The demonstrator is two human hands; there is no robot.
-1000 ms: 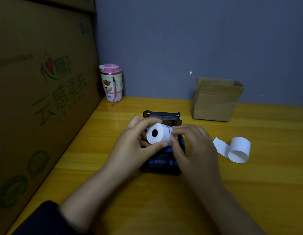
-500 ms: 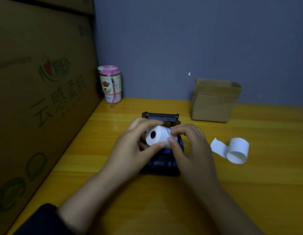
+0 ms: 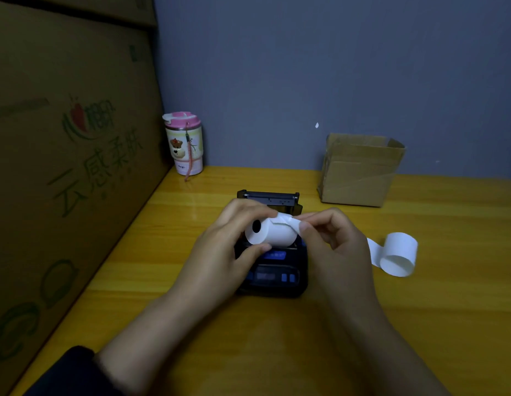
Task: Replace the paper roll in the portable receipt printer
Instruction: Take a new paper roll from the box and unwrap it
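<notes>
A black portable receipt printer (image 3: 272, 277) with blue buttons lies on the yellow wooden table, its lid (image 3: 268, 197) open at the far side. Just above it I hold a full white paper roll (image 3: 272, 234). My left hand (image 3: 228, 250) grips the roll from its left end, thumb under, fingers over. My right hand (image 3: 334, 244) pinches the loose leading edge of the paper, peeled up from the roll's top right. A nearly spent, loosely uncurled paper roll (image 3: 397, 254) lies on the table to the right.
A small open cardboard box (image 3: 360, 170) stands at the back right against the grey wall. A pink-lidded cup (image 3: 184, 147) sits in the back left corner. A large printed carton (image 3: 63, 167) walls off the table's left side.
My right hand has peeled the paper's leading edge off the roll and lifted it to the right. My left hand keeps holding the roll above the printer.
</notes>
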